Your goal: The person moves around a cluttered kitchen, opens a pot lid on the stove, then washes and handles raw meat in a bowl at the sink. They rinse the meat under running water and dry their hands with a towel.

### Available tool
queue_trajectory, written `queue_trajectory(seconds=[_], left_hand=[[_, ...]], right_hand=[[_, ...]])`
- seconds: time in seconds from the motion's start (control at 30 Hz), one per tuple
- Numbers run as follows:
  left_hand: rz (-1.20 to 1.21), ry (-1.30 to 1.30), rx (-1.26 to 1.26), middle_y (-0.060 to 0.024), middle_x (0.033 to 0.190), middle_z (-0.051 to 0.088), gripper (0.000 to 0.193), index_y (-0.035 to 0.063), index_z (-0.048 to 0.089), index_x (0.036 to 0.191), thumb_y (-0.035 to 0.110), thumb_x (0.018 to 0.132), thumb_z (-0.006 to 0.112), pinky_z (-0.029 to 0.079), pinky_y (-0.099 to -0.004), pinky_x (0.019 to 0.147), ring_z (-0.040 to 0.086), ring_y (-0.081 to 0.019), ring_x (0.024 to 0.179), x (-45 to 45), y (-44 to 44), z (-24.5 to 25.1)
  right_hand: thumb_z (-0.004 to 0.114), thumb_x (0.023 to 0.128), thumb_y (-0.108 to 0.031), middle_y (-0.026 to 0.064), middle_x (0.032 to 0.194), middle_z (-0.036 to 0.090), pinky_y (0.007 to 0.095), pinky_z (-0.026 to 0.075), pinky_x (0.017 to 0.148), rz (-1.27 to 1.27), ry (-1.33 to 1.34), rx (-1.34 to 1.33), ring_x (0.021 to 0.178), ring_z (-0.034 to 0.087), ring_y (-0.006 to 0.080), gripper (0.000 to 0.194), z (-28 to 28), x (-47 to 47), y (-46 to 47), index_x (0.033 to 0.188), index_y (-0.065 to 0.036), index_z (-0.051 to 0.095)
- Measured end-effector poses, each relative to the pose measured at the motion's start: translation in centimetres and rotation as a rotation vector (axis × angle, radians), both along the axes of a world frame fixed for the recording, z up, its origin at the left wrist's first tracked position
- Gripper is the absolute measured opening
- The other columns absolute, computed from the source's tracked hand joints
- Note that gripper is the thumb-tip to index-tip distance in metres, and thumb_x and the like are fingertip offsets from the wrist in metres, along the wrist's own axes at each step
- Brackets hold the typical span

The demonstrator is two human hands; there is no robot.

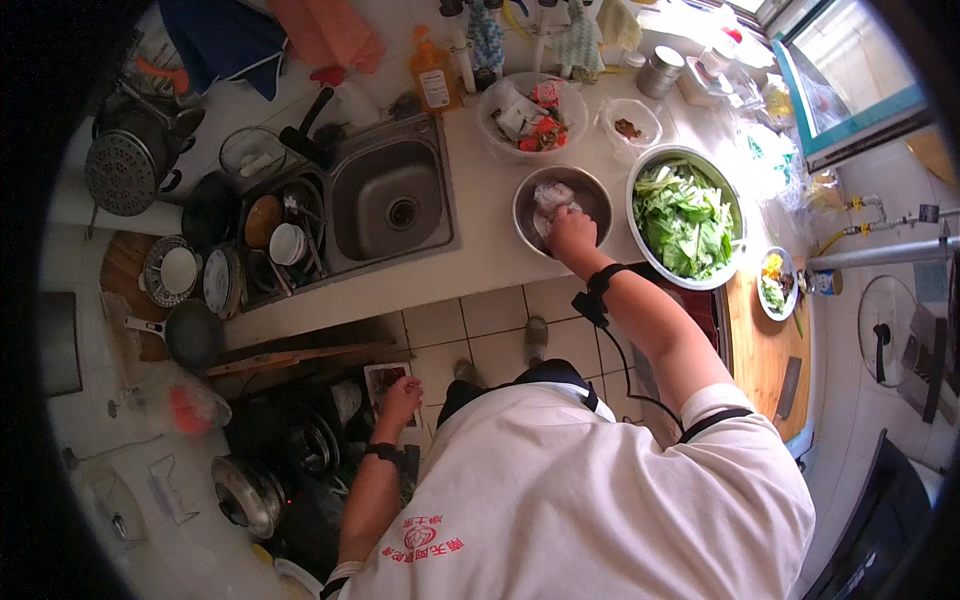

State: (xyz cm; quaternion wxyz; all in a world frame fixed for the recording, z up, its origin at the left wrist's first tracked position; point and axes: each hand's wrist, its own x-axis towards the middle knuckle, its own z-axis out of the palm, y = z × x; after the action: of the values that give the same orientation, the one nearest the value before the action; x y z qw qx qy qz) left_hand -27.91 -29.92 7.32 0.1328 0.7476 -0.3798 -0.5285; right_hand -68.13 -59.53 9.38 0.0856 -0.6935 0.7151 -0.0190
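My right hand (573, 231) reaches into a steel bowl (520, 211) on the counter, its fingers on a whitish bundle in clear plastic (553, 196). To the right of that bowl stands a large basin with leafy greens (684, 225). Behind it are a clear bowl holding red and white wrappers (534, 112) and a small plastic tub with brown bits (627, 129). At the lower left, my left hand (403, 399) is over or at the edge of a white tray (375, 375) with dark red contents; whether it holds the tray cannot be told.
Left of the bowl is a steel sink (386, 199); its left side holds dishes (287, 244). A frying pan (193, 335) and a lidded pot (247, 496) are further left. On the right, a wooden board (757, 367) carries a knife (787, 386) and a small plate (777, 283). A window (847, 82) stands open.
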Motion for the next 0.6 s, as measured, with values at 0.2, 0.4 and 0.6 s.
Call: queue_trajectory(seconds=[0.2,0.4,0.6], left_hand=[[-0.054,-0.044,0.117,-0.0087,0.080,0.064,0.018,0.0006,0.062,0.099,0.012,0.085,0.061,0.051,-0.0311,0.061,0.062,-0.0185,0.067,1.6,1.8,-4.6],[0.059,0.379,0.132,-0.0091,0.079,0.063,0.014,0.0017,0.063,0.093,0.012,0.087,0.056,0.050,-0.0341,0.059,0.062,-0.0205,0.067,8.7,4.5,-12.9],[0.028,0.338,0.222,-0.0086,0.080,0.061,0.016,0.0013,0.061,0.092,0.013,0.091,0.050,0.050,-0.0333,0.060,0.060,-0.0193,0.071,10.4,0.2,-13.7]], right_hand=[[0.055,0.083,-0.026,0.0218,0.088,0.066,0.0462,0.053,0.073,0.003,-0.179,0.145,0.084,0.066,0.0363,0.026,-0.5,-0.8,-1.6,0.092,-0.003,0.062],[0.061,0.079,-0.039,0.0234,0.090,0.066,0.0454,0.052,0.077,0.070,-0.233,0.283,0.087,0.065,0.0384,0.044,3.6,-1.8,-2.1,0.095,0.002,0.063],[0.068,0.073,-0.036,0.0209,0.084,0.067,0.0442,0.051,0.071,-0.111,-0.417,0.265,0.080,0.065,0.0380,0.037,2.5,-2.1,-2.5,0.082,0.000,0.064]])
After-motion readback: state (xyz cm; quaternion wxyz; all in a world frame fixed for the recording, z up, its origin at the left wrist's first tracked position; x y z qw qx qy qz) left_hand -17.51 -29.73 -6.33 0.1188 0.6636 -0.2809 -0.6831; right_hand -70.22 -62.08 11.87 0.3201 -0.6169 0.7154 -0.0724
